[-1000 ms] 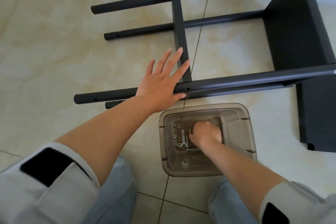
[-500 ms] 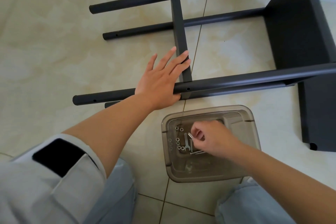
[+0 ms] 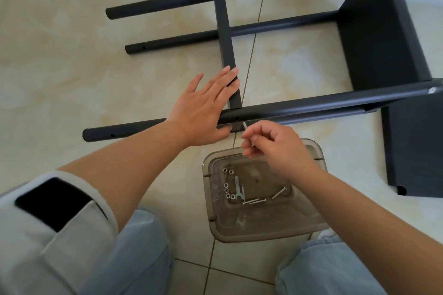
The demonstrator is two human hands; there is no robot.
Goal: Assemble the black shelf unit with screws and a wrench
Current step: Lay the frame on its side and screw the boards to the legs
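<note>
One screw point(image 3: 247, 130) pinched in right hand point(image 3: 275, 148), centre frame; left hand point(image 3: 203, 108), fingers flat, steadies shelf unit point(image 3: 311, 105). Hole unfilled, most fastening left.

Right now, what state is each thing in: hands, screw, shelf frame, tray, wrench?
left hand: open, flat on the near tube
right hand: pinching a screw
screw: held, not yet in the tube hole
shelf frame: lying on its side
tray: open, holding loose hardware
wrench: lying unused in tray

left hand point(image 3: 201, 110) flat, right hand point(image 3: 271, 148) pinching
</note>
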